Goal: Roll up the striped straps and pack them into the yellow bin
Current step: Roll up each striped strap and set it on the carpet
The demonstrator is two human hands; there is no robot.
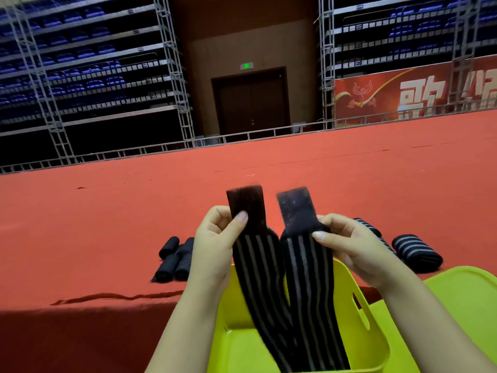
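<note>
Rolls (pixel 176 258) of dark strap lie in a small cluster on the red carpet (pixel 107 224), just left of the left wrist and a little beyond it; stripes show faintly on the nearer ones.

Next comes the left hand (pixel 215 238), raised above the bin, thumb curled over the front of the left strap (pixel 258 270) and pinching it where the plain dark tab meets the striped part. That tab stands upright above the thumb. The striped length hangs down from the hand, slanting rightward into the bin.

Just beside it, the right strap (pixel 309 273) is held the same way: its dark tab stands above the right hand (pixel 355 249), whose thumb presses the front while the fingers curl behind. The two tabs stand apart at the top, while the striped lengths run close together lower down and drop into the bin; whether they are two straps or one strap folded cannot be told, as the bottom is cut off.

Under both forearms sits the yellow bin (pixel 349 305), open, with a slot handle in its right wall. A yellow lid (pixel 462 300) lies right of it, beneath the right forearm.

Beyond the right hand, a striped roll (pixel 416 253) rests on the carpet, with another strap (pixel 369 228) partly hidden behind the fingers.
</note>
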